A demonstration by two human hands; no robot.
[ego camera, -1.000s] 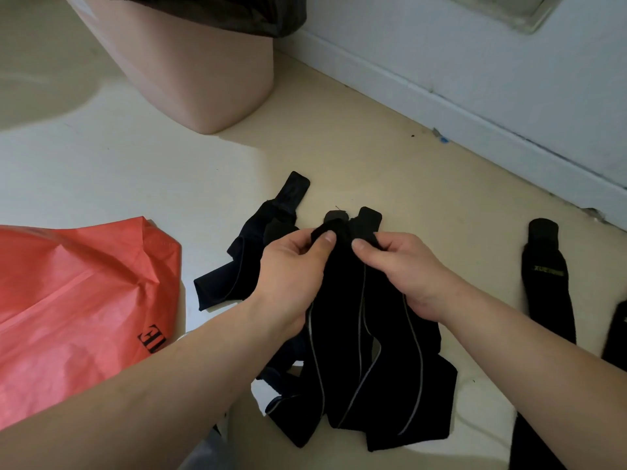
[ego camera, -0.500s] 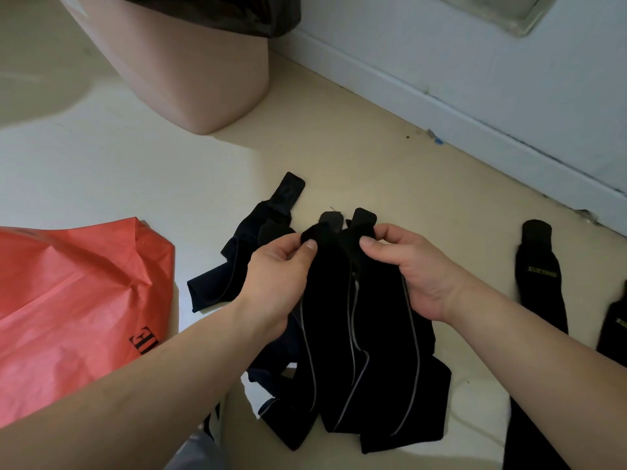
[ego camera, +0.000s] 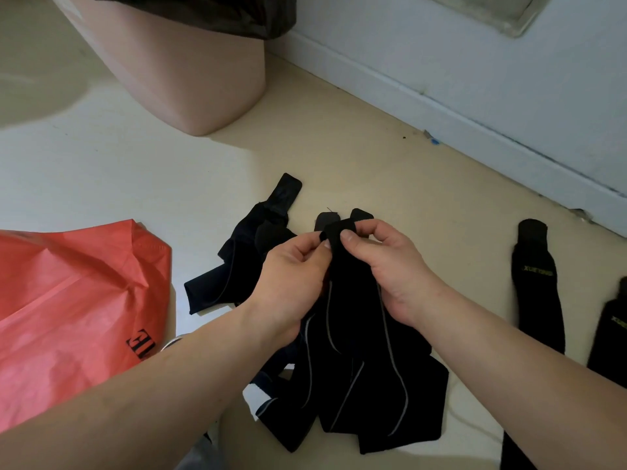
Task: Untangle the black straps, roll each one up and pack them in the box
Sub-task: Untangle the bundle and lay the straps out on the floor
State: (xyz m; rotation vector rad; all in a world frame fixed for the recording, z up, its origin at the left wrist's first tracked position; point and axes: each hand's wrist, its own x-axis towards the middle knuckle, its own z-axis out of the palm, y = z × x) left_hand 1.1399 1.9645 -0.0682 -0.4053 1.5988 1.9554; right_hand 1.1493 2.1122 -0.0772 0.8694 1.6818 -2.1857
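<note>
— How far along was the job?
— Early, by my reckoning. The tangled black straps (ego camera: 356, 385) lay heaped on the floor (ego camera: 373, 157) between the forearms. None was rolled, and no box was in view. Two laid-out straps (ego camera: 537, 293) lay flat on the right, well apart from the heap, and I judged those already freed.
— And the hands?
— Both were on one strap end (ego camera: 337, 232). The left hand (ego camera: 295, 266) and right hand (ego camera: 390, 262) each kept a narrow grip, thumb and fingertips pinching that rounded tab at the top of the heap.
— What were the straps like?
— Soft, matte fabric, long and flat, with thin grey piping along the edges. The rounded tabs were possibly hook-and-loop, though the dim view didn't settle it. The flat ones carried small yellowish lettering.
— Anything else?
— A crinkled red bag (ego camera: 74, 300) on the left, and a smooth pink bin (ego camera: 190, 79) with a black liner beyond.
</note>
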